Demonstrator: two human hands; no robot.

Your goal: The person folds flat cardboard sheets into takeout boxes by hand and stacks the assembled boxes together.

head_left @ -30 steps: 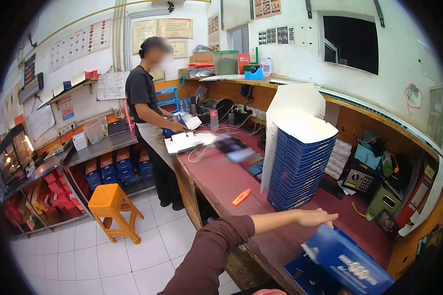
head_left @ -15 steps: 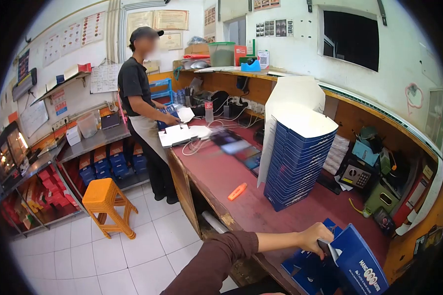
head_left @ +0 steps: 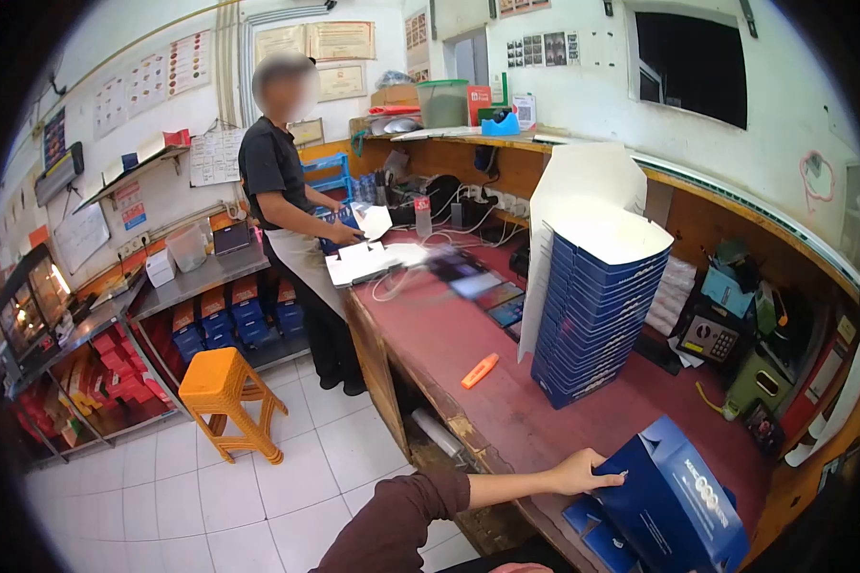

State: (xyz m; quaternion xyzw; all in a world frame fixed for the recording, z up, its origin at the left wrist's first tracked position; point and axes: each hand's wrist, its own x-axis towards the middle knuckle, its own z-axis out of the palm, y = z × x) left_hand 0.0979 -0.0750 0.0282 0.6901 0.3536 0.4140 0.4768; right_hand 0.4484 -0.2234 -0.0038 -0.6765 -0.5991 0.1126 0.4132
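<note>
Box (head_left: 677, 504) to the right of the left grip (head_left: 583, 473), near edge clamped within it.

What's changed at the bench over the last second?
The left hand, fingers straight out by the blue box a second ago, has come down and now holds the box's edge. The box has turned, its lettering sloping more steeply in view. The box stack, orange marker and orange stool stayed put.

L slv (head_left: 403, 509) dk maroon-brn, creased, w/ cuff (head_left: 457, 488) ending well abv wrist; lower arm (head_left: 506, 489) & hand (head_left: 581, 474) bare.
</note>
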